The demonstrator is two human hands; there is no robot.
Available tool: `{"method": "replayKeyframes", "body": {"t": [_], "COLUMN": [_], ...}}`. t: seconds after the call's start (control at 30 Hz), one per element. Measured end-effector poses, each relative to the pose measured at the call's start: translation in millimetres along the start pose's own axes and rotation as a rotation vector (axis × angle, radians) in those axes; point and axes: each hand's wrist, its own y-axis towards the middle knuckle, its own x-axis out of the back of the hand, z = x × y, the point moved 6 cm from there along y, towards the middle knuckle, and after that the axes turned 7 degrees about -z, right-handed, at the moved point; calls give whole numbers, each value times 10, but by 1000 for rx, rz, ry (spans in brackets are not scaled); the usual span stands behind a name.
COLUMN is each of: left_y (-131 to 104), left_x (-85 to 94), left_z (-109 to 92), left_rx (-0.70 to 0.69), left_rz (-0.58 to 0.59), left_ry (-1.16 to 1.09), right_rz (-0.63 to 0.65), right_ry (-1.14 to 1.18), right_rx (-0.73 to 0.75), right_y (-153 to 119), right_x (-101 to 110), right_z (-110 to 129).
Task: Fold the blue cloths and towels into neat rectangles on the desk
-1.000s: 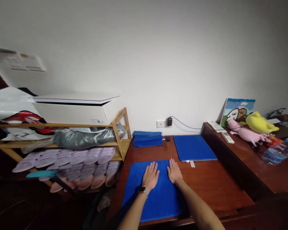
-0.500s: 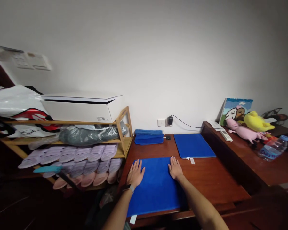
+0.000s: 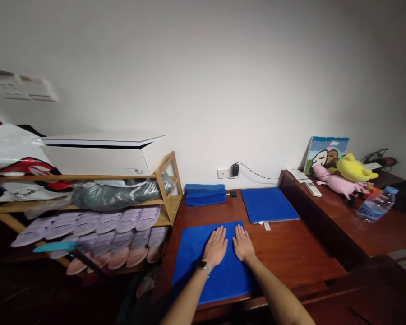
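A blue towel [image 3: 192,257] lies spread flat on the brown wooden table [image 3: 291,253], near its front edge. My left hand [image 3: 216,247] rests palm down on the middle of the cloth, fingers stretched out; a watch is on that wrist. At the towel's right edge my right hand [image 3: 243,243] also lies flat, fingers extended. Neither hand grips anything. Behind and to the right is a folded blue towel [image 3: 269,205] with a white tag. Against the wall sits a pile of folded blue towels [image 3: 205,195].
On the left stands a wooden rack [image 3: 169,212] with slippers [image 3: 111,222], plastic-wrapped items and a white box [image 3: 98,155]. A side desk at right bears a water bottle [image 3: 377,205], plush toys [image 3: 355,169] and a remote [image 3: 313,189]. A charger [image 3: 235,169] is plugged into the wall.
My left hand has slid right from the towel's left edge to its middle, closer to my right hand. My right hand stays at the right edge. The view has shifted slightly.
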Motion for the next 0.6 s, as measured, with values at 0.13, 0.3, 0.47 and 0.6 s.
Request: {"method": "replayKeyframes", "body": {"t": [0.13, 0.3, 0.47, 0.6], "left_y": [-44, -485, -829, -811], "left_x": [-125, 167, 383, 369], "left_z": [-292, 646, 1272, 1198], "left_rx": [-26, 155, 281, 286], "left_rz": [18, -8, -36, -40], "left_ry": [-28, 28, 94, 102], "right_rz": [4, 15, 39, 32], "right_ry": [-3, -14, -11, -22], "right_rx": [11, -14, -16, -46], "right_y": [-10, -8, 11, -68], "right_x": [-2, -8, 38, 44], "right_z": [-8, -18, 6, 2]}}
